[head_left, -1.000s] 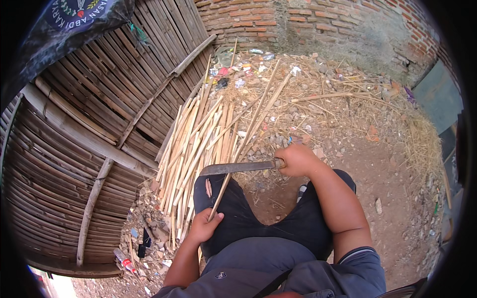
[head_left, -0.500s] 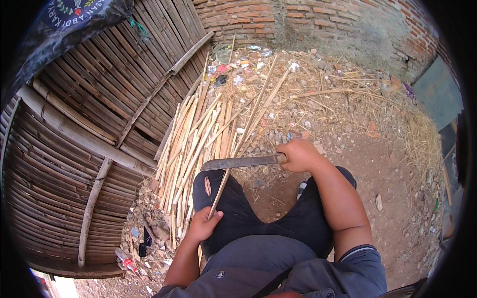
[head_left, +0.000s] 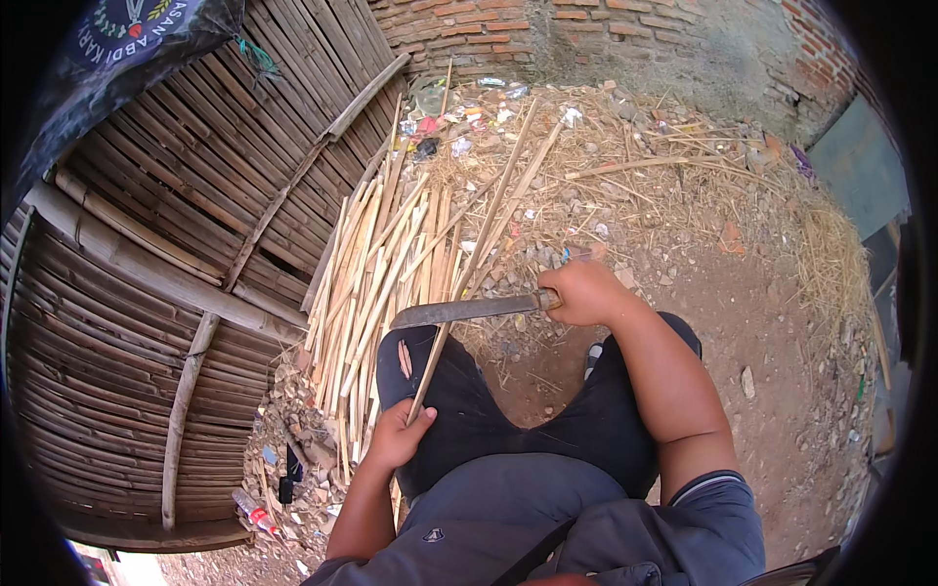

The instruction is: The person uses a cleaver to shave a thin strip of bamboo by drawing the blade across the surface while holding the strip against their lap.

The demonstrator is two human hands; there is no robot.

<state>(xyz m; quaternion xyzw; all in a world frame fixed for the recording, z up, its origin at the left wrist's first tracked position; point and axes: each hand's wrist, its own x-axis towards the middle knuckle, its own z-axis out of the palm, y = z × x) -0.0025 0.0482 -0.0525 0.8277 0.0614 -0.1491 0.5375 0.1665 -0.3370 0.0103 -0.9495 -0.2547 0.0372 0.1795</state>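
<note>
My right hand [head_left: 584, 291] is closed round the wooden handle of a machete [head_left: 469, 310], whose long dark blade points left above my knees. Below the blade, by my left thigh, my left hand [head_left: 397, 436] grips the near end of a long bamboo strip [head_left: 428, 373]. The strip slants up and away to the right, and the blade lies across it, hiding a short stretch. Whether the edge bites into the strip I cannot tell. Left of the strip, a pile of pale split bamboo strips [head_left: 363, 283] lies on the ground.
A slatted bamboo wall [head_left: 127, 332] with poles rises on the left. A brick wall [head_left: 625, 44] closes the far side. Straw, rubble and litter cover the ground ahead. A plastic bottle [head_left: 256, 512] lies at the lower left, and a grey-green panel [head_left: 860, 171] leans at the right.
The scene has shifted slightly in view. Both hands keep their holds, and the machete still crosses the bamboo strip, lying a little higher in the picture.
</note>
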